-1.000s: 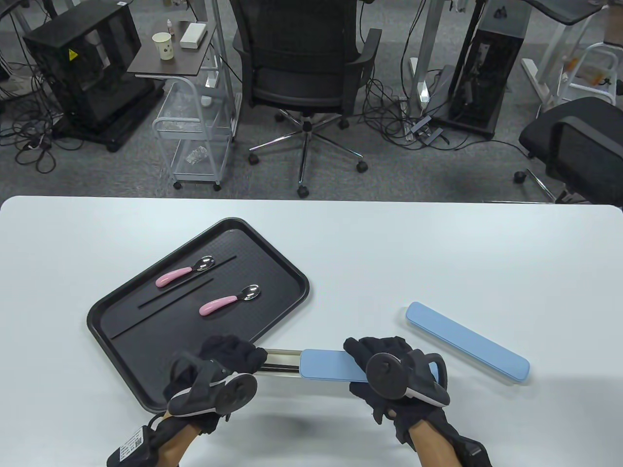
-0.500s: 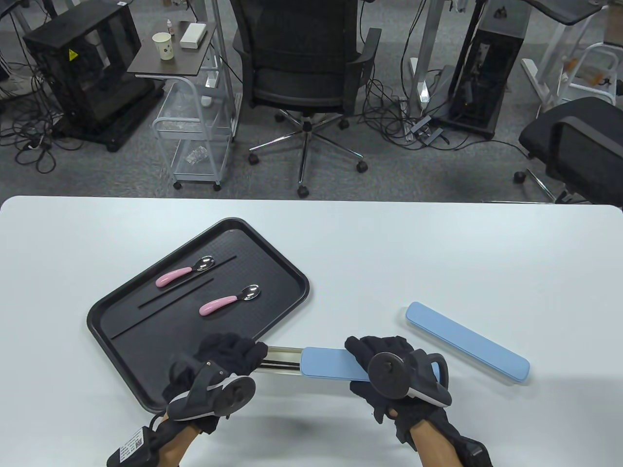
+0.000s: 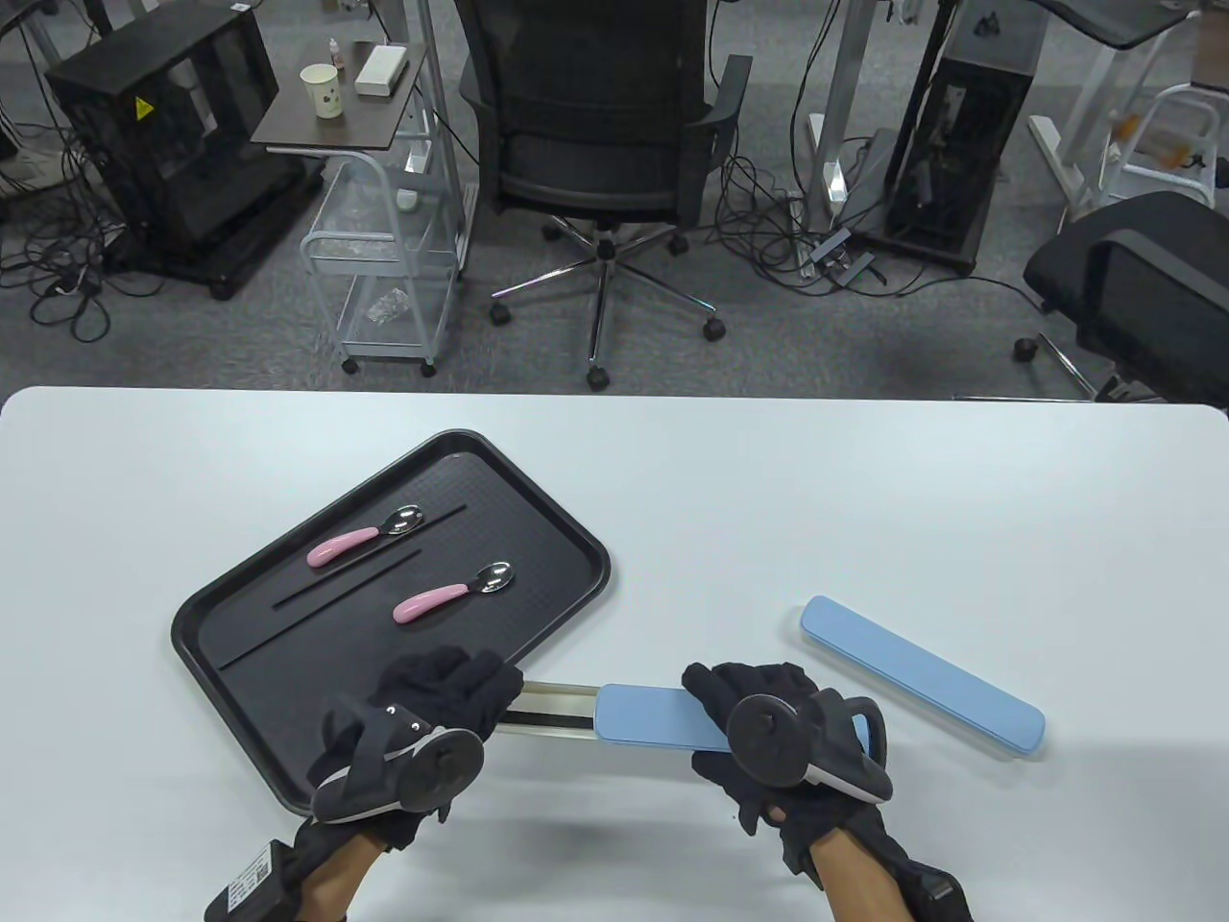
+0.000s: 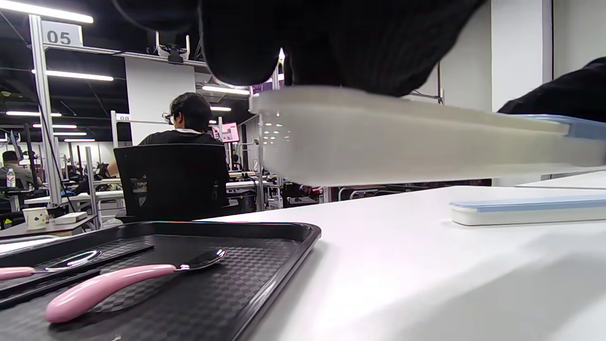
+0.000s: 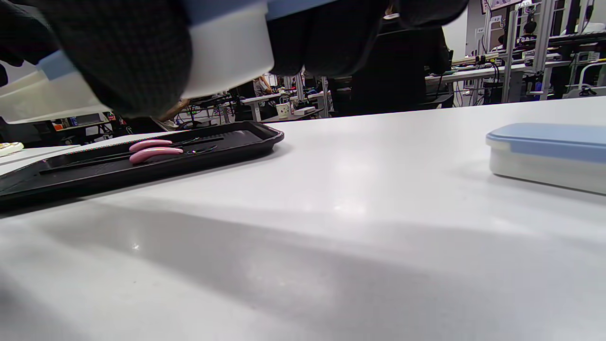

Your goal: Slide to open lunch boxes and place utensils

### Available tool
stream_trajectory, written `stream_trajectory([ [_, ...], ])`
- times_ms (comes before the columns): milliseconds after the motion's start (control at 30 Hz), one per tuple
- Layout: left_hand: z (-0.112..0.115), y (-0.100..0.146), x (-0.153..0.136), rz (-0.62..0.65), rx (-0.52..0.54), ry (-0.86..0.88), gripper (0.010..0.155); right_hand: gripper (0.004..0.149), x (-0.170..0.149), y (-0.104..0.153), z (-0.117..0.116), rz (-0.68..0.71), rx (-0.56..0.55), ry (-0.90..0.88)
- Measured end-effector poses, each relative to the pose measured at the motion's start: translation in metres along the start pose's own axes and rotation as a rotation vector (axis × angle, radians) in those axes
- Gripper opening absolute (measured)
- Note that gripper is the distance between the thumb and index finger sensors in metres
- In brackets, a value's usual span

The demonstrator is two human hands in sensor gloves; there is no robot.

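I hold a long lunch box in the air above the table's near edge. My left hand (image 3: 461, 687) grips the end of its white base (image 3: 552, 715), also seen from below in the left wrist view (image 4: 378, 137). My right hand (image 3: 759, 711) grips its blue sliding lid (image 3: 648, 718), which is slid partly to the right, baring the dark inside. A second, closed blue-lidded box (image 3: 922, 674) lies on the table to the right (image 5: 549, 154). Two pink-handled spoons (image 3: 451, 594) (image 3: 365, 536) and black chopsticks (image 3: 350, 581) lie on the black tray (image 3: 538, 519).
The black tray sits at the left of the white table (image 3: 864, 499), its near corner under my left hand. The closed box lies diagonally at right. Office chairs and carts stand beyond the table's far edge.
My left hand has drawn the white base a little to the left, so more of the box's inside shows. My right hand and the lid have barely moved.
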State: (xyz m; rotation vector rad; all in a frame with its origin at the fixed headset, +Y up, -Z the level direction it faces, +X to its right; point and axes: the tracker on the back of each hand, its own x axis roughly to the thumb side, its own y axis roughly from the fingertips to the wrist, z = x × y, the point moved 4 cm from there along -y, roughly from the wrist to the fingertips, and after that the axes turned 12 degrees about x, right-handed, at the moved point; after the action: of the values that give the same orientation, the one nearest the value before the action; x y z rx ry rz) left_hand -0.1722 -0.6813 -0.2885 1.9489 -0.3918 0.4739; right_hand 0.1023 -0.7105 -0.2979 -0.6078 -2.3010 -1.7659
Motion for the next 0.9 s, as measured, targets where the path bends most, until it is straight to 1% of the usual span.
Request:
stream_trajectory([
  [367, -0.002, 0.000, -0.016, -0.067, 0.015, 0.047, 0.052, 0.077, -0.001, 0.000, 0.000, 0.001, -0.002, -0.005],
  [533, -0.009, 0.000, -0.030, -0.128, 0.041, 0.070, 0.053, 0.077, -0.001, 0.000, 0.000, 0.001, 0.000, -0.006],
  [767, -0.017, -0.005, -0.070, -0.285, 0.024, 0.103, 0.055, 0.077, -0.002, 0.000, 0.001, -0.002, -0.004, -0.006],
  [900, -0.016, -0.011, -0.099, -0.413, -0.003, 0.099, 0.058, 0.077, -0.003, 0.000, 0.002, -0.005, -0.005, -0.001],
])
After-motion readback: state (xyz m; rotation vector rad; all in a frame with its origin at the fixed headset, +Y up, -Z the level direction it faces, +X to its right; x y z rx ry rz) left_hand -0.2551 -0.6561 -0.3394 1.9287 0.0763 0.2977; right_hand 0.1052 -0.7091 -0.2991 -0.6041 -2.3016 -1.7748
